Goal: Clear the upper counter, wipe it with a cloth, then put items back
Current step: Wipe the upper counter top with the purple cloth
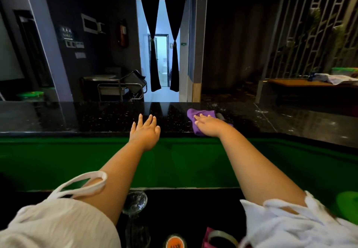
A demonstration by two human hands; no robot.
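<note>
Right hand flat on the purple cloth, left hand spread empty on the black speckled stone bench; long overlapping strokes leftward would suit.

Counted, there are two hands, namely the left hand and the right hand, one purple cloth, one black stone desk, two clear glass vessels, one orange-capped jar and two dark curtains.

A crumpled purple cloth lies on the glossy black speckled upper counter.
</note>
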